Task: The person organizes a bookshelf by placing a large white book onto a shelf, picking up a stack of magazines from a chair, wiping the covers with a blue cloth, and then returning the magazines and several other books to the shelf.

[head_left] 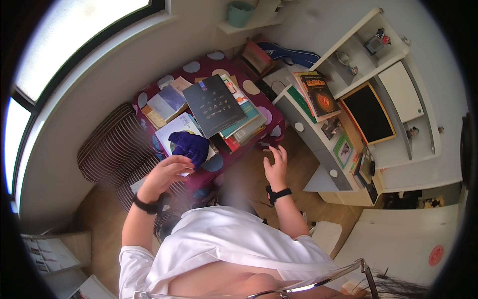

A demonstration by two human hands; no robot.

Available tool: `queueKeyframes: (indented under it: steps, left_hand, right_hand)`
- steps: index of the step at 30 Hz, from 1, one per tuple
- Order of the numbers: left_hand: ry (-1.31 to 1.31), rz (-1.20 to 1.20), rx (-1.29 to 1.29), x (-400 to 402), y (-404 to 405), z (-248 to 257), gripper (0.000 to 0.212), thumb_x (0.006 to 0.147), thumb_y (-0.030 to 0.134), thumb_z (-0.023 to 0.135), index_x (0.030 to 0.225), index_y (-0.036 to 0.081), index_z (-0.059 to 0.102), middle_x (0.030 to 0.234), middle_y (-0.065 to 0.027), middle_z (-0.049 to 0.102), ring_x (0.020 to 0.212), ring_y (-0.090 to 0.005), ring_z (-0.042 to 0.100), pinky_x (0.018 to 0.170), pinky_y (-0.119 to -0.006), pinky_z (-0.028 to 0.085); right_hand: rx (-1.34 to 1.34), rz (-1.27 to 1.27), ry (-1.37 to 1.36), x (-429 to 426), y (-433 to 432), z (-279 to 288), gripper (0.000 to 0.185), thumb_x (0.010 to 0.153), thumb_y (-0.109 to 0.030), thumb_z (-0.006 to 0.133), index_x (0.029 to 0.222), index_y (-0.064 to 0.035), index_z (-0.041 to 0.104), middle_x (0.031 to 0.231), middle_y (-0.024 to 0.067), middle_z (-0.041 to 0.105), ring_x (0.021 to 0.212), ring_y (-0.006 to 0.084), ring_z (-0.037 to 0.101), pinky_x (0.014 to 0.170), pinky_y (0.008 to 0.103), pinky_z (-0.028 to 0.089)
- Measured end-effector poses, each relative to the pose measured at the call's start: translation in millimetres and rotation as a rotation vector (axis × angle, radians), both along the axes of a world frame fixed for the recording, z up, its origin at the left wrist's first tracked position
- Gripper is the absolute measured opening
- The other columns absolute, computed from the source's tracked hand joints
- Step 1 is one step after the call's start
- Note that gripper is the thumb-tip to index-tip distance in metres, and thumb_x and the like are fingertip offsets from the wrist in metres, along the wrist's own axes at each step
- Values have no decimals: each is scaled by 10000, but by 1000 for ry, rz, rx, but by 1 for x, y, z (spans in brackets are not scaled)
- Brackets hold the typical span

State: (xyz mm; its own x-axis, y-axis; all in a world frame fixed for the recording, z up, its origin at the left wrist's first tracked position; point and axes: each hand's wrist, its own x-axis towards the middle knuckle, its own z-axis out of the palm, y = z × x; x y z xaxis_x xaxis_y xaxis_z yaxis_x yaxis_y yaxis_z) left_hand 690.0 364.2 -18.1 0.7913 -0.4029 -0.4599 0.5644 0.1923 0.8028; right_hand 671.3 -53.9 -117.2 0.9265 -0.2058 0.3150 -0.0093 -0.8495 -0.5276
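My left hand point(169, 174) hovers at the near-left edge of a crumpled dark-blue cloth point(191, 147), its fingers loosely curved and apart. Its fingertips overlap the cloth in view; whether they touch it I cannot tell. The cloth lies on a white-covered book point(172, 126). My right hand point(276, 164) is raised past the table's right corner, empty, fingers spread. A large black book point(213, 105) tops a stack with a teal-edged book point(251, 116) under it. Farther left lies a blue-grey book point(166, 101). All rest on a maroon tablecloth with large dots point(198, 178).
A striped upholstered chair point(112, 144) stands against the table's left side. On the right, a white-and-grey desk unit point(298, 112) carries upright books point(319, 95) and a black framed board point(369, 113). A blue racket bag point(291, 54) lies behind the table. Wooden floor point(298, 153) shows between table and desk.
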Motion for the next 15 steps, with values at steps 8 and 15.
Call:
queueKeyframes:
  steps: [8,15]
  left_hand:
    - [295,317,312,153,-105,-158,574,947,341,625,1435,85,464,1339,-98,553,1245,-266,525,953,-418,473]
    - [307,726,577,212,-157,-254,658,924,350,665,1429,-19,461,1194,-143,594,990,-200,581,810,-327,472]
  right_hand:
    - [-71,483,52,191,9,-26,560,848,-101,689,1388,-61,547,1522,237,404,1376,426,427,1122,464,388]
    - [-303,842,157,267,-4,-112,715,932,-330,636,1561,-125,365,1635,195,266,1476,378,320,1170,583,282]
